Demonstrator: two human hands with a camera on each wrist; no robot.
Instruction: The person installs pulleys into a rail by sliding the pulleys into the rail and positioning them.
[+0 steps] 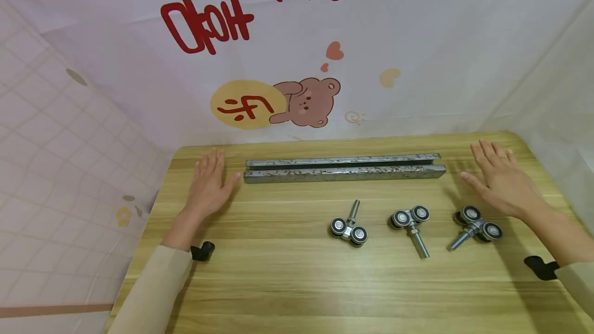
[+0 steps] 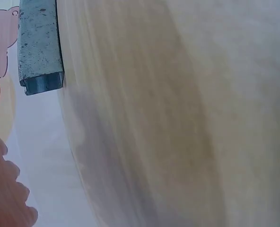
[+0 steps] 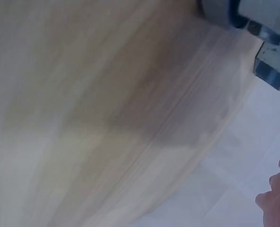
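Note:
A worn metal channel rail (image 1: pixel 343 173), slotted along its length, lies across the far part of the wooden table. My left hand (image 1: pixel 208 185) is just beyond the rail's left end, fingers straight and thumb pointing toward it. Past the right end, my right hand (image 1: pixel 503 182) is spread with its fingers extended. Neither hand holds anything. In front of the rail lie three twin-wheel rollers with threaded bolts: a left roller (image 1: pixel 348 229), a middle roller (image 1: pixel 411 219) and a right roller (image 1: pixel 474 224), the last one nearest my right hand. The left wrist view shows the rail's end (image 2: pixel 41 52) close up.
The wooden table (image 1: pixel 278 282) has rounded far corners. Behind it hangs a white cloth (image 1: pixel 431 24) printed with a bear and red characters, with more pale cloth at both sides. Black wrist-camera pieces show at the left cuff (image 1: pixel 202 251) and right cuff (image 1: pixel 542 268).

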